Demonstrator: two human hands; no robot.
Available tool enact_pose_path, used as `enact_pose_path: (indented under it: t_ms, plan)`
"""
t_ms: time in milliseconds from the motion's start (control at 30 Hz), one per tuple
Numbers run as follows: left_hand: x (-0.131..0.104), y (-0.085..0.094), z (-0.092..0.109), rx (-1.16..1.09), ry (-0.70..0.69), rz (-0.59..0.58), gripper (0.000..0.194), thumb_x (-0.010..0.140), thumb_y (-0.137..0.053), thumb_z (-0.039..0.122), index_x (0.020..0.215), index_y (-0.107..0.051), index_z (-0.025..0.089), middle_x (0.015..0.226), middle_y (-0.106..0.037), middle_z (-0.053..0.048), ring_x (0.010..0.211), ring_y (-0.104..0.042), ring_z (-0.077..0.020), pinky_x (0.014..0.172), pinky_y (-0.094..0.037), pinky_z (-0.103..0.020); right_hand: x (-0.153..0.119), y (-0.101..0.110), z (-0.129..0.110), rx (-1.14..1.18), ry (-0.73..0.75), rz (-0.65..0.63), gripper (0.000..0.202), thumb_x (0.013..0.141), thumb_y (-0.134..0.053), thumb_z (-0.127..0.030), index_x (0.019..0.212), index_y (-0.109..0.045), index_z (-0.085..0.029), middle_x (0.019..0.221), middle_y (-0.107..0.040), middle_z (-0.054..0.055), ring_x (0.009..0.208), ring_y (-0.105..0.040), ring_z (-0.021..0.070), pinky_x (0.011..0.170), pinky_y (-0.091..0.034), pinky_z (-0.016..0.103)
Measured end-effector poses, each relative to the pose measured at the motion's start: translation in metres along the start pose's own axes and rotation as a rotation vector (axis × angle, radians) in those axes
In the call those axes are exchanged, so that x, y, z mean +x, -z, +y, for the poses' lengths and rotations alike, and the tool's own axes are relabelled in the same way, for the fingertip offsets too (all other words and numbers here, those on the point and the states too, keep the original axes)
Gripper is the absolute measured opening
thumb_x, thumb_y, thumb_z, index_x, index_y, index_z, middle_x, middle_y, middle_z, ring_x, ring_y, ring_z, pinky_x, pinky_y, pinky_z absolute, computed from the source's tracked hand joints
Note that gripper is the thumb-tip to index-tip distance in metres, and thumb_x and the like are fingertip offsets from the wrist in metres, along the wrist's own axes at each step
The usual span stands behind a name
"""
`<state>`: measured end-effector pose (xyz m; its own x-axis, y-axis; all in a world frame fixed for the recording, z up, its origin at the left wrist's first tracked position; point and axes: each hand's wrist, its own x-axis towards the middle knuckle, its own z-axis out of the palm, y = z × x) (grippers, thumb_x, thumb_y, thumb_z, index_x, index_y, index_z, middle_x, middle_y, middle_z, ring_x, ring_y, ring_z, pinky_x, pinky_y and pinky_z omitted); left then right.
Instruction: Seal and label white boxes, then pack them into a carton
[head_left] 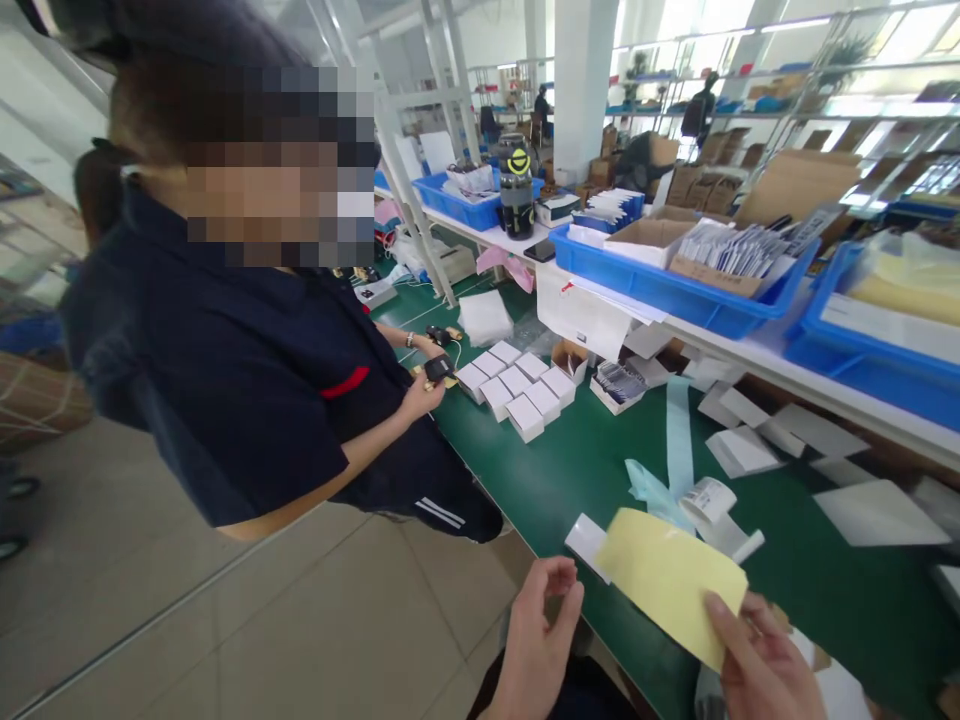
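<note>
Near the front edge of the green table, my right hand (772,660) pinches a yellow paper sheet (667,580) by its right end, thumb on top. The sheet is slightly bent and held above the table. To its left, my left hand (540,635) is loosely curled, with a gap between thumb and fingers and nothing in it. A curled white paper piece (587,545) lies at the table edge, partly covered by the sheet. Just beyond the sheet are a light-blue paper strip (680,440) and a small white label roll (709,500).
A co-worker (247,370) stands at the left, holding a black device (439,370) with a cable. Small white boxes (516,380) stand in rows on the green table (510,465). White papers (742,450) lie at right. Blue trays (675,300) and a bottle (517,190) sit on the shelf.
</note>
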<state>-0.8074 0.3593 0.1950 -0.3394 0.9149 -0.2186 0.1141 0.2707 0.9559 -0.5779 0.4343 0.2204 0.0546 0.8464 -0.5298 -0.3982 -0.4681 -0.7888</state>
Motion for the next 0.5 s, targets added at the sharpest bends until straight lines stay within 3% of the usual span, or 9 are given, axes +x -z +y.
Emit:
enact_pose_path:
  t_ms: [100, 200, 267, 400, 500]
  plan:
    - [-0.037, 0.034, 0.034, 0.145, -0.317, 0.055, 0.03, 0.1, -0.055, 0.037, 0.128, -0.057, 0.027, 0.13, -0.064, -0.009, 0.123, -0.062, -0.0238, 0.104, -0.054, -0.039, -0.048, -0.048, 0.004, -0.049, 0.025, -0.099, 0.062, 0.07, -0.091, -0.04, 0.12, -0.057, -0.025, 0.102, -0.079, 0.005, 0.092, -0.076, 0.0256, 0.073, -0.065, 0.031]
    - [-0.053, 0.065, 0.048, 0.366, -0.681, 0.062, 0.062, 0.09, -0.07, 0.047, 0.144, -0.047, 0.027, 0.141, -0.059, -0.015, 0.132, -0.057, -0.031, 0.108, -0.053, -0.047, -0.083, -0.089, 0.009, -0.102, 0.048, -0.179, 0.068, 0.071, -0.09, -0.042, 0.126, -0.051, -0.03, 0.101, -0.079, 0.006, 0.085, -0.076, 0.0289, 0.067, -0.064, 0.038]
    - [-0.059, 0.083, 0.05, 0.514, -0.824, 0.056, 0.076, 0.085, -0.077, 0.047, 0.149, -0.043, 0.026, 0.142, -0.059, -0.016, 0.133, -0.056, -0.0329, 0.109, -0.053, -0.048, -0.102, -0.108, 0.016, -0.084, 0.054, -0.214, 0.072, 0.071, -0.09, -0.043, 0.129, -0.048, -0.034, 0.103, -0.079, 0.006, 0.082, -0.075, 0.0299, 0.065, -0.063, 0.041]
    - [-0.07, 0.12, 0.037, 0.623, -0.904, 0.153, 0.051, 0.091, -0.059, 0.007, 0.139, -0.055, 0.025, 0.127, -0.07, -0.01, 0.12, -0.066, -0.0221, 0.106, -0.055, -0.037, -0.127, -0.13, 0.035, -0.078, 0.034, -0.328, 0.072, 0.074, -0.087, -0.045, 0.132, -0.046, -0.038, 0.093, -0.077, 0.003, 0.071, -0.072, 0.0273, 0.059, -0.059, 0.04]
    - [-0.08, 0.15, 0.019, 0.594, -0.79, 0.279, 0.037, 0.093, -0.054, 0.007, 0.124, -0.064, 0.025, 0.113, -0.075, -0.007, 0.104, -0.072, -0.0175, 0.092, -0.06, -0.027, -0.115, -0.136, 0.048, -0.18, 0.063, -0.468, 0.056, 0.085, -0.076, -0.051, 0.13, -0.048, -0.035, 0.086, -0.075, 0.002, 0.069, -0.071, 0.0246, 0.063, -0.059, 0.039]
